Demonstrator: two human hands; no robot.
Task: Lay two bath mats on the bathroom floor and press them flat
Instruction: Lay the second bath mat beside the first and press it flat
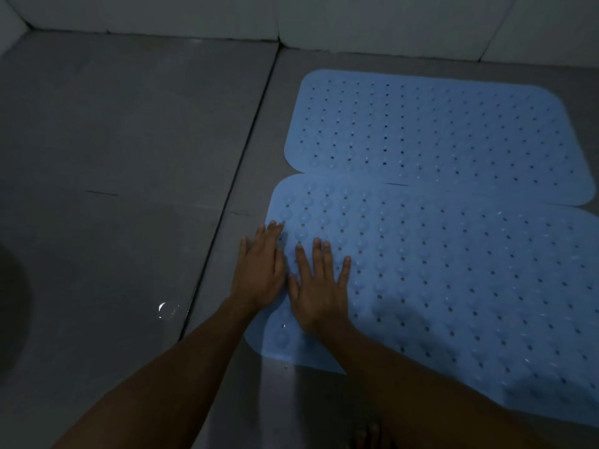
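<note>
Head view: both hands lie flat, fingers straight and gripping nothing, left hand (259, 273) and right hand (319, 286) at nine o'clock on the nearer pale blue perforated rubber bath mat (437, 286), best pressed outward toward three o'clock, its far edge touching the farther matching blue mat (437, 131) at twelve.

Matt, dimpled blue rubbery mats (437, 196) on smooth grey floor tiles (129, 140)
</note>
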